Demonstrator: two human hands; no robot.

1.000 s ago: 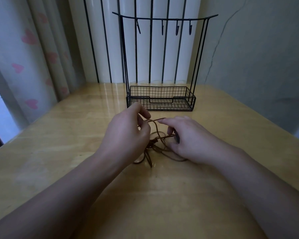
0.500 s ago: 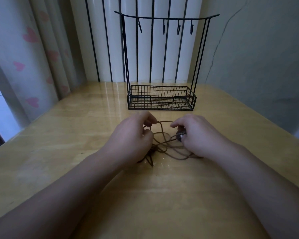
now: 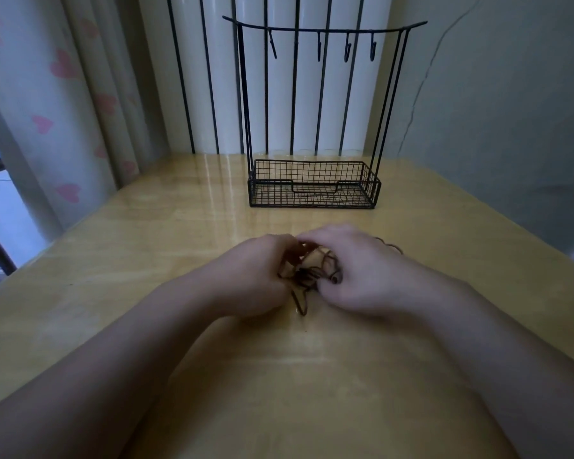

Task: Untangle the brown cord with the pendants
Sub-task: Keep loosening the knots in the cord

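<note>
While both hands, left hand (image 3: 259, 276) and right hand (image 3: 355, 273), pinch the limp, light brown cord (image 3: 307, 279), grip beside its knot.

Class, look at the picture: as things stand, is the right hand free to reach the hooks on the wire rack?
Probably not at once. The right hand and left hand are both closed on the brown cord. Otherwise the way looks free: bare table lies between hands and rack, and the hooks hang empty.

Black wire basket stand (image 3: 314, 190) with hooks (image 3: 347, 51) on wooden table (image 3: 146, 246); heart-print curtain (image 3: 63, 104) left.
</note>
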